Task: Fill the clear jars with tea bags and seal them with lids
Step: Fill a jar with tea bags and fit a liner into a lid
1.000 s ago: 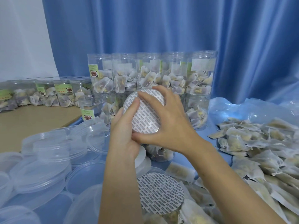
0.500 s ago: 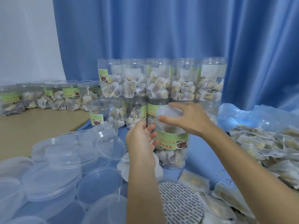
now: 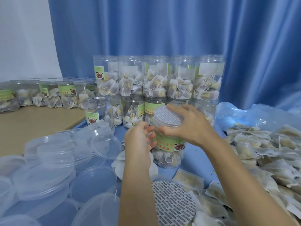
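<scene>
The right hand (image 3: 192,126) curls its fingers and thumb over the lid (image 3: 167,117) on top of the filled jar (image 3: 169,147), a grip that suits pressing or turning it shut. The left hand (image 3: 140,139) lies against the jar's left side with fingers loosely bent, apparently to steady it. The jar stands mid-scene on the blue cloth (image 3: 193,167), spare lids (image 3: 53,162) near left and loose tea bags (image 3: 260,154) right, both probably within easy reach.
</scene>
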`<state>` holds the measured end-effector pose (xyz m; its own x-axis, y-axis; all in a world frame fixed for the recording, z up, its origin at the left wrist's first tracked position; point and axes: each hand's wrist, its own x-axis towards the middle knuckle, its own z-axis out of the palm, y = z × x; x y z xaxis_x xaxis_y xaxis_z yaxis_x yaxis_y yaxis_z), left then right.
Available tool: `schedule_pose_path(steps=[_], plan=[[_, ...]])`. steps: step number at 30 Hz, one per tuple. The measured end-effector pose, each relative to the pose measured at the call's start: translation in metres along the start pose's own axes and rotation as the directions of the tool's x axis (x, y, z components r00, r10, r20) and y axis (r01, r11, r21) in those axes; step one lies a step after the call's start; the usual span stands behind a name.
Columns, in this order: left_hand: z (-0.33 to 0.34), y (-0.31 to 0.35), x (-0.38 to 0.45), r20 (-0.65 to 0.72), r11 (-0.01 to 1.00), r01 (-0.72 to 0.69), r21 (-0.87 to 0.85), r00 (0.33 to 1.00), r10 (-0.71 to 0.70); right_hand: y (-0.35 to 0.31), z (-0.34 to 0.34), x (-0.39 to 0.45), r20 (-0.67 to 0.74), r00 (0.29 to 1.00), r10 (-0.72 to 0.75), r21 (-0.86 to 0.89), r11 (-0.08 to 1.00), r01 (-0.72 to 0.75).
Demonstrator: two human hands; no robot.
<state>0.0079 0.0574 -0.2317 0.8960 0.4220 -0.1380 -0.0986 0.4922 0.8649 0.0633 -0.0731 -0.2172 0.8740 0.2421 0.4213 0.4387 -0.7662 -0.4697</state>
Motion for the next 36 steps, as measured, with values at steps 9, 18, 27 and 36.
schedule_pose_path(steps=[9, 18, 27, 36], plan=[[-0.004, 0.007, -0.002, -0.053, 0.981, -0.164, 0.104, 0.984, 0.17, -0.004, -0.036, -0.01, -0.311, 0.941, 0.135, 0.589, 0.804, 0.08], [-0.01, 0.014, -0.009, 0.098, 0.971, -0.205, -0.126, 0.971, 0.218, -0.01, -0.03, -0.01, 0.069, 0.997, 0.023, 0.822, 0.565, -0.07], [-0.034, 0.018, 0.002, 0.185, 0.97, -0.223, -0.101, 0.953, 0.238, 0.012, -0.047, -0.014, 0.292, 0.956, 0.004, 0.612, 0.768, -0.19], [-0.031, 0.015, 0.004, 0.135, 0.969, -0.207, -0.136, 0.965, 0.225, 0.0, -0.051, -0.02, 0.193, 0.95, -0.245, 0.598, 0.797, 0.084]])
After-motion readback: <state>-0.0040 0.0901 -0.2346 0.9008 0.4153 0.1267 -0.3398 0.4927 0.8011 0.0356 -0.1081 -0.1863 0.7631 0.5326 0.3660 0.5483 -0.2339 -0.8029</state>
